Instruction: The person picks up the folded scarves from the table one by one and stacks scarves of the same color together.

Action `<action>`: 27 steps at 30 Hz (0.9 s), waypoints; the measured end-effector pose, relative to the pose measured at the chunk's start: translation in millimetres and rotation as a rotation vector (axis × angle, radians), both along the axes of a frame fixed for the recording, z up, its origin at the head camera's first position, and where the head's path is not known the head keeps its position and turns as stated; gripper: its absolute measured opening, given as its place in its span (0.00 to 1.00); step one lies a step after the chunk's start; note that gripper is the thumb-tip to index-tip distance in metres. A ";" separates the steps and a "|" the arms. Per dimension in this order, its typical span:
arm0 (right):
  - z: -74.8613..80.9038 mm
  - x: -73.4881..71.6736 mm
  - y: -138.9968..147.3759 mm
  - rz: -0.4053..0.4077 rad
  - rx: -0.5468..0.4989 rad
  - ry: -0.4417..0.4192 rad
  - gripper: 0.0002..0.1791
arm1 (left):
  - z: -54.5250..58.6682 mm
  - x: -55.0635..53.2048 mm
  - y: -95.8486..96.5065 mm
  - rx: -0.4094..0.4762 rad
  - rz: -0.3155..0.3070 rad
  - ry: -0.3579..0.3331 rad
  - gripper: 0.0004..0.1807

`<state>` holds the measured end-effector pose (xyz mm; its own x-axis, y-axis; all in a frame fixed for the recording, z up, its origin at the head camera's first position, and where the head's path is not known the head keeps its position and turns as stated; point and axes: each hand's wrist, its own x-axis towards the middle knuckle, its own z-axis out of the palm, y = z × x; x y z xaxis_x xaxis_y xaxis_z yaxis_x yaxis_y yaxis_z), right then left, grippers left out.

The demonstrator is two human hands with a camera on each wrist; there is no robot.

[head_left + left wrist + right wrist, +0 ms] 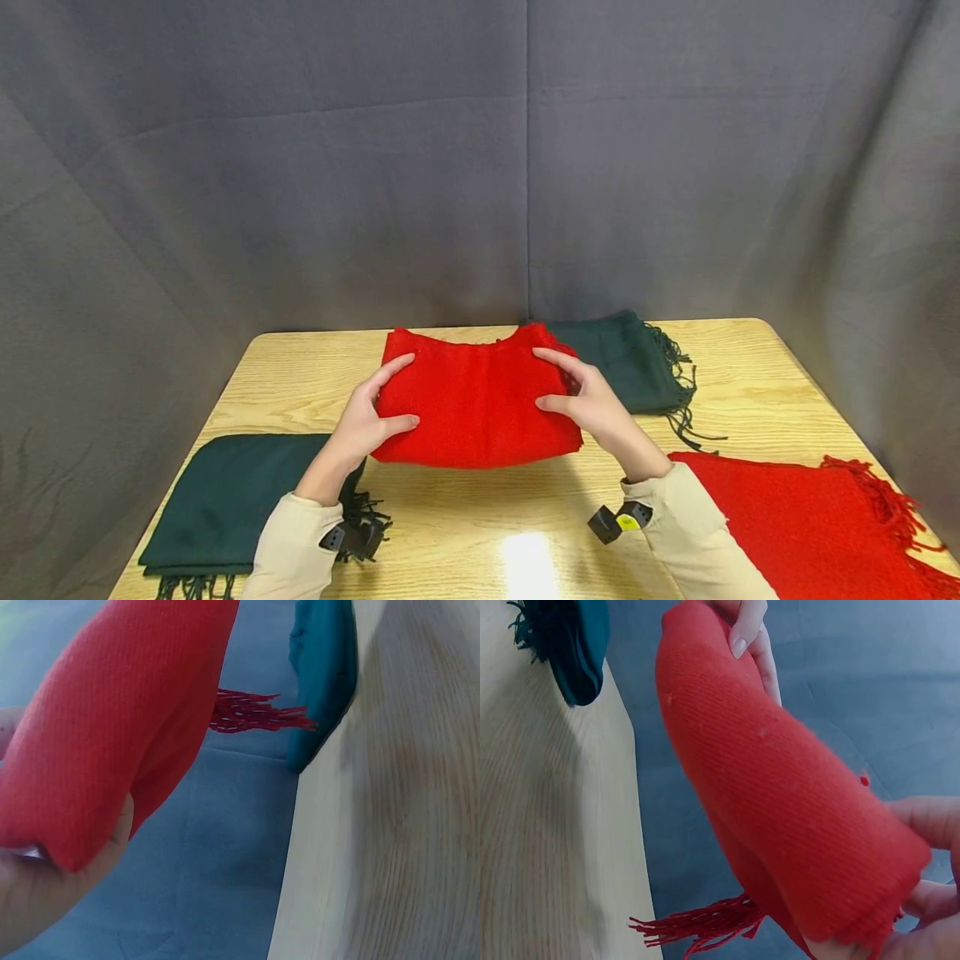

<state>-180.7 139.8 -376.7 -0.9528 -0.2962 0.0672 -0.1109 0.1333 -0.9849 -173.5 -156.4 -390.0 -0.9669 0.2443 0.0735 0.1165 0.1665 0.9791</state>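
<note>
A folded red scarf [476, 404] is held up over the middle of the table, stretched between both hands. My left hand [363, 425] grips its left end, thumb and index finger on the near face. At the other end, my right hand [596, 404] holds it the same way, its remaining fingers behind the cloth. Both wrist views show the scarf [127, 712] raised off the wood, with red fringe [705, 921] sticking out from its underside. The top edge dips between the hands in the head view.
A folded dark green scarf [240, 500] lies at the table's left front, fringe toward me. Another dark green scarf [626, 362] lies at the back right, partly behind the held one. A second red scarf [802, 521] lies front right under my forearm. Grey curtains [420, 208] surround the wooden table [442, 525].
</note>
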 end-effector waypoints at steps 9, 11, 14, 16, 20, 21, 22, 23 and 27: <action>0.0 14.7 5.6 0.015 -0.001 0.003 0.33 | 0.5 10.7 2.1 0.032 -0.044 0.012 0.41; -0.4 17.6 6.5 0.016 -0.001 0.010 0.33 | 0.0 13.1 2.4 0.036 -0.047 0.007 0.41; -1.3 21.8 7.8 0.015 0.001 0.020 0.33 | -1.5 16.9 3.0 0.036 -0.048 0.001 0.42; -2.3 24.2 8.8 0.015 -0.002 0.022 0.33 | -2.5 19.6 3.5 0.039 -0.058 0.004 0.42; -4.3 28.8 11.6 0.013 -0.003 0.033 0.33 | -4.3 25.0 4.6 0.052 -0.082 0.013 0.42; -4.6 30.0 12.3 0.012 0.000 0.039 0.33 | -4.6 26.3 4.9 0.057 -0.090 0.018 0.41; -4.7 31.3 13.0 0.011 0.002 0.044 0.33 | -4.6 27.6 5.4 0.061 -0.095 0.020 0.41; -4.7 32.5 13.6 0.008 0.006 0.052 0.32 | -4.8 28.8 5.8 0.071 -0.099 0.020 0.41; -4.4 37.8 16.0 0.000 0.007 0.050 0.32 | -5.0 32.7 7.4 0.100 -0.128 0.034 0.41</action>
<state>-142.9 155.8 -381.1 -0.9483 -0.2967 0.1125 -0.1597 0.1401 -0.9772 -140.7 -149.0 -395.0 -0.9250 0.3548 0.1358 0.1640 0.0504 0.9852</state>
